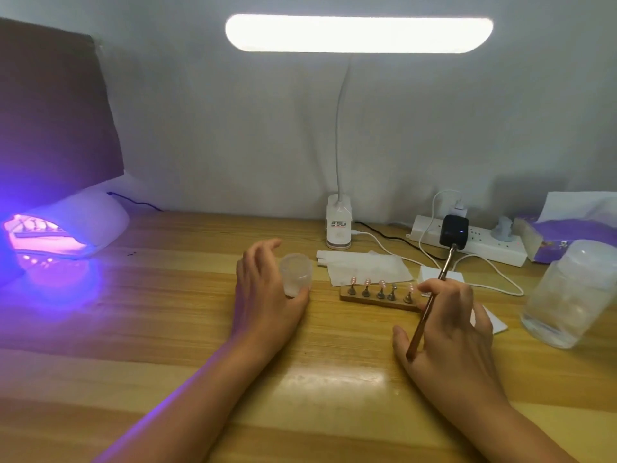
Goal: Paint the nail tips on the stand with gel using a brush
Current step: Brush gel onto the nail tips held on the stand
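A small wooden stand [374, 300] lies on the desk between my hands, with several metal pegs carrying pinkish nail tips [367, 282]. My right hand [450, 329] sits just right of the stand and grips a thin brown brush [425, 315], whose metal end points up and away towards the power strip. My left hand [263, 295] rests left of the stand, thumb and fingers around a small translucent jar [296, 274]. The brush's bristle end is hidden behind my right hand.
A glowing UV nail lamp [70, 225] stands at the far left. A clip desk lamp [339, 225] stands behind the stand, with white wipes [367, 267] lying before it. A power strip [474, 242], a tissue pack [564, 235] and a large clear jar [567, 295] are at the right.
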Motion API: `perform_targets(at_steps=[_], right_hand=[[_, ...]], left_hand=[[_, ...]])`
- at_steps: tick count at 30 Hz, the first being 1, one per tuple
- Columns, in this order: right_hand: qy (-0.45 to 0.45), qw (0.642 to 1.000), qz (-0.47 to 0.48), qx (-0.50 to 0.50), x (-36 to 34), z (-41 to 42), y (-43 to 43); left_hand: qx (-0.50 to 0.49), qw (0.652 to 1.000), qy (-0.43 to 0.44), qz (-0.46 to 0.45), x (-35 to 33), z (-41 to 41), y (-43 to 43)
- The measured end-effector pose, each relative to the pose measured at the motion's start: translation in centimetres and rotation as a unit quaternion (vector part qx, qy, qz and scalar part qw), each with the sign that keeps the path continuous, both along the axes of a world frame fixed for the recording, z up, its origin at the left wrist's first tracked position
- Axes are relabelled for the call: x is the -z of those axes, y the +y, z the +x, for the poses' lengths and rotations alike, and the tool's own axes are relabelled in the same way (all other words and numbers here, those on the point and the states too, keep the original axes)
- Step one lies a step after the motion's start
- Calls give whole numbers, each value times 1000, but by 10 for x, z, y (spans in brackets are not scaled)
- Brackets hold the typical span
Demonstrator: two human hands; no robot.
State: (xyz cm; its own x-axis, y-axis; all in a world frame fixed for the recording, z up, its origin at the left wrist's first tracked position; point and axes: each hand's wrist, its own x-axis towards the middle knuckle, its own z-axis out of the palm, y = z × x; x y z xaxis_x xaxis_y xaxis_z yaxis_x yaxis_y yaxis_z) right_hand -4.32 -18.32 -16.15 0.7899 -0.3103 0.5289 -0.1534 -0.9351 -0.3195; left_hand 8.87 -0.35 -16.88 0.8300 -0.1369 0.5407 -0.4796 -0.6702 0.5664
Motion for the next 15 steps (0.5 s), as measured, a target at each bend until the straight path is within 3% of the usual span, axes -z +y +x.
perform_targets(at_steps=[2,3,7,9,12,15], right_hand=[[26,1000,-3,13,0,1,-2],[42,999,0,17,0,1,-3],[68,997,32,3,-2,1,-5],[70,997,44,-5,-4,1,-5],[55,997,40,-23,-3,1,-5],[52,998,17,-23,-1,2,-4]], left_hand=[[41,992,-118,29,-2,-9,-5],[78,986,-138,47,-2,-14,-8],[184,971,7,154,8,-23,-17],[206,963,52,163,9,-18,-16],[222,965,53,126,6,-16,-14],[221,963,40,149,6,-17,-16]])
